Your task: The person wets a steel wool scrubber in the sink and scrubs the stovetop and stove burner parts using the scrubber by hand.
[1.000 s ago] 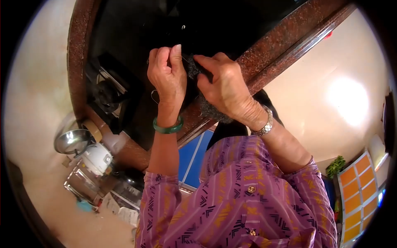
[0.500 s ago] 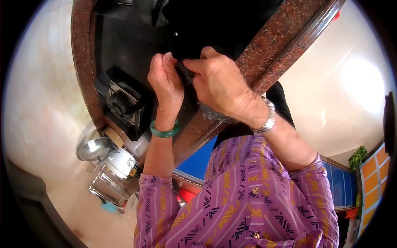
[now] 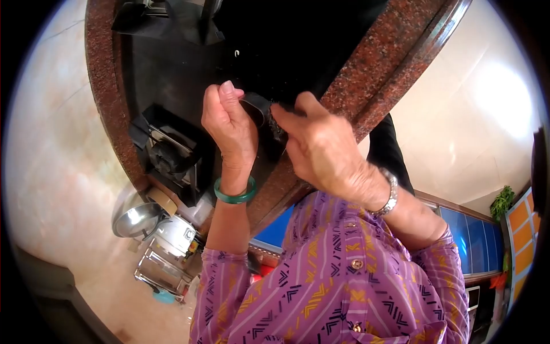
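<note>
My left hand [image 3: 230, 129], with a green bangle at the wrist, is closed on a black curved metal piece [image 3: 254, 105] that looks like a band or ring. Much of that piece is hidden by the fingers. Against its right side is a dark, wiry scouring pad [image 3: 277, 127]. My right hand [image 3: 326, 149], wearing a silver watch, is closed round the pad, its index finger pressing near the piece. Both hands are above the near part of a black glass gas stove [image 3: 166, 66].
A burner with a black pan support [image 3: 169, 156] is at the left, another pan support [image 3: 172, 20] at the top. Reddish granite edging [image 3: 389, 57] borders the stove. Lower left are a steel bowl [image 3: 139, 219], a white appliance [image 3: 176, 235] and a wire rack [image 3: 160, 266].
My right hand has shifted right and down, away from my left hand, exposing more of the black piece and the scouring pad. The view has shifted slightly.
</note>
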The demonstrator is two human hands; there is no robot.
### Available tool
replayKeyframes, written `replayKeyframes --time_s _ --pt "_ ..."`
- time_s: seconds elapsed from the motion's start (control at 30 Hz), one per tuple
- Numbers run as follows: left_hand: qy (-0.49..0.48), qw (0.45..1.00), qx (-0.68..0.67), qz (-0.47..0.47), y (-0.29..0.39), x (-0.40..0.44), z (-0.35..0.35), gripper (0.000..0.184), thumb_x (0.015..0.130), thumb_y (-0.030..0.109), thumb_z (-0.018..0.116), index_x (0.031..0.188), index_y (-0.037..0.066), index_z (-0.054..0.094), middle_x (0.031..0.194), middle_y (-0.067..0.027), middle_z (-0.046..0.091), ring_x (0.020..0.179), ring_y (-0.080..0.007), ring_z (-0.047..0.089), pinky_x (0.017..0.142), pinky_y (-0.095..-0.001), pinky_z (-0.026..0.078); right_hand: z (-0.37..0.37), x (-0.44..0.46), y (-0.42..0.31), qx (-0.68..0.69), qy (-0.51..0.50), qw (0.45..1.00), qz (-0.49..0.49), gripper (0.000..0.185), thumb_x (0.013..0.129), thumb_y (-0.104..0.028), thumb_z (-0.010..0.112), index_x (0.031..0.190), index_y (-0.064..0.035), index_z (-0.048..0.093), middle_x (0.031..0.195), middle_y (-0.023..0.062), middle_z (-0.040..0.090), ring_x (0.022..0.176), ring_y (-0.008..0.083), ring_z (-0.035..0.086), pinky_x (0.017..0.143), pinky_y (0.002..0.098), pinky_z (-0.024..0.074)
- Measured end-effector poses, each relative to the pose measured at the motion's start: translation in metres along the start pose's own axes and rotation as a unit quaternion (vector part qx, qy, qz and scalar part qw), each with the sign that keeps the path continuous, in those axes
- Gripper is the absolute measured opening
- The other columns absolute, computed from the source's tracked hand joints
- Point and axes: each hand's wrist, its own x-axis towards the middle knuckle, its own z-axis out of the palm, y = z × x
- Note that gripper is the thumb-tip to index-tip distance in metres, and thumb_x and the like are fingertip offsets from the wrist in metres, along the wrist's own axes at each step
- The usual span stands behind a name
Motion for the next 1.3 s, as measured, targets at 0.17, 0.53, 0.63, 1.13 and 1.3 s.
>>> replayKeyframes --time_s 0.17,0.53,0.63,1.13,1.3 --pt "-0.023 1.000 -0.017 -0.008 0.000 0.001 -0.005 0.030 0.100 0.022 0.049 0.079 -0.001 0.052 0.069 -0.0088 0.060 0.062 -0.0200 0.055 0.058 -0.0321 0.044 0.009 -0.007 0.005 0.087 0.067 0.994 0.015 0.039 0.074 -0.001 0.062 0.113 0.0006 0.062 0.091 0.0198 0.056 0.067 0.0374 0.063 0.060 0.0426 0.0531" --pt "-0.132 0.974 -0.026 0.181 -0.012 0.017 -0.016 0.020 0.094 0.014 0.059 0.083 -0.002 0.057 0.068 -0.0050 0.052 0.060 -0.0130 0.048 0.056 -0.0280 0.040 0.038 -0.018 -0.007 0.151 0.166 0.973 0.058 0.037 0.077 -0.003 0.059 0.112 0.0059 0.061 0.081 0.0241 0.058 0.070 0.0397 0.060 0.065 0.0447 0.0503" --pt "-0.126 0.973 -0.012 0.193 -0.015 0.017 -0.014 0.022 0.095 0.013 0.057 0.080 -0.003 0.053 0.070 -0.0108 0.054 0.061 -0.0202 0.050 0.058 -0.0306 0.042 0.059 -0.021 -0.013 0.127 0.185 0.971 0.082 0.039 0.077 -0.004 0.059 0.115 0.0048 0.060 0.084 0.0245 0.057 0.070 0.0413 0.060 0.064 0.0449 0.0501" --pt "-0.097 0.969 -0.027 0.227 -0.020 0.021 -0.009 0.033 0.101 0.022 0.051 0.077 -0.002 0.048 0.063 -0.0037 0.043 0.060 -0.0100 0.042 0.056 -0.0264 0.040 0.050 -0.020 0.001 0.111 0.220 0.969 -0.012 0.024 0.074 -0.002 0.061 0.097 0.0013 0.068 0.078 0.0228 0.057 0.070 0.0420 0.060 0.065 0.0450 0.0512" --pt "-0.098 0.985 -0.048 0.133 -0.015 0.014 -0.011 0.030 0.100 0.019 0.051 0.076 0.001 0.047 0.062 -0.0046 0.045 0.054 -0.0141 0.037 0.050 -0.0284 0.034 0.019 0.012 0.010 0.075 0.269 0.960 -0.028 0.023 0.075 0.000 0.063 0.097 -0.0005 0.070 0.083 0.0175 0.062 0.073 0.0297 0.063 0.064 0.0357 0.0508"
